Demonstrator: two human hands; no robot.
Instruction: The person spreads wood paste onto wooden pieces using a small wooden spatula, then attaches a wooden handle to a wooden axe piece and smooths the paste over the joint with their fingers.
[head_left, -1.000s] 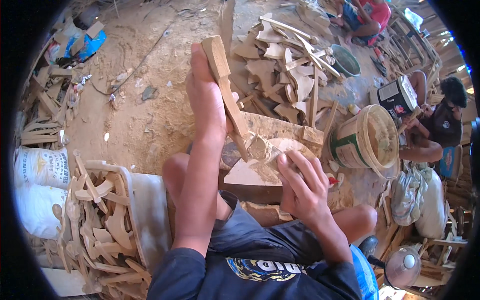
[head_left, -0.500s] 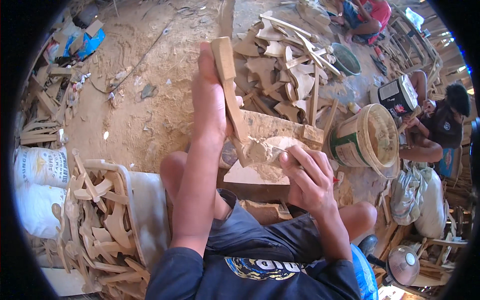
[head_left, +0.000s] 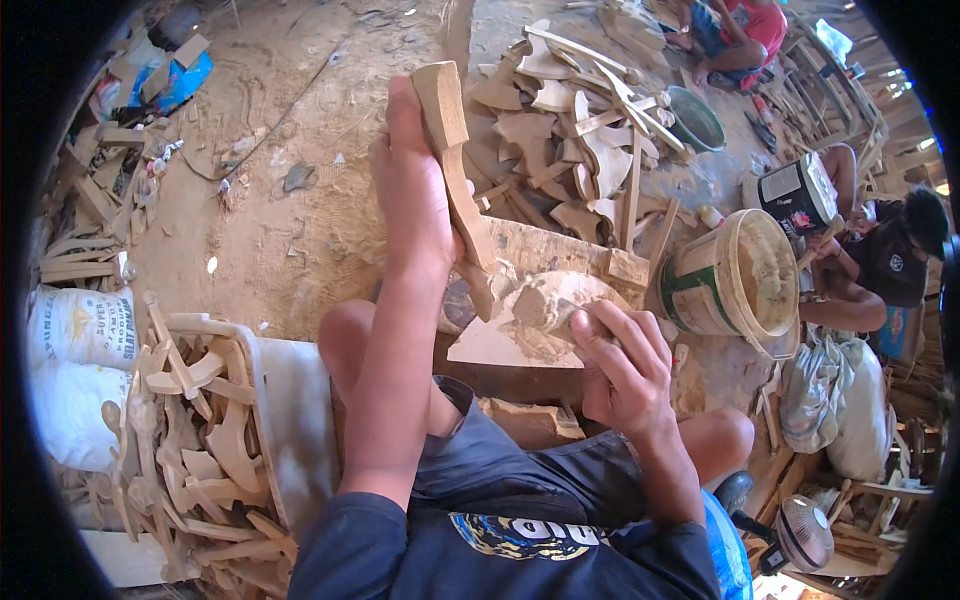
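My left hand [head_left: 415, 205] is wrapped round a curved, shaped piece of wood [head_left: 455, 165], held upright with its lower tip over the work surface. My right hand [head_left: 632, 365] grips a putty knife [head_left: 545, 306], its handle mostly hidden in my fingers. The blade lies nearly flat to view, smeared with pale paste, just right of the wood's lower end. Under both is a white board [head_left: 485, 348] with more pale paste spread on it, beside a wooden block [head_left: 550, 245].
A heap of cut wooden pieces [head_left: 540, 140] lies ahead. To the right stand a paste-crusted bucket [head_left: 690, 290] and a seated person [head_left: 890, 250]; another person [head_left: 745, 40] sits farther off. A crate of wooden parts [head_left: 215, 430] is at left, a small fan [head_left: 803, 532] at lower right.
The putty knife has turned so that its blade's broad face shows, and it has come away from the wood's lower end. The wooden piece has shifted slightly up and left.
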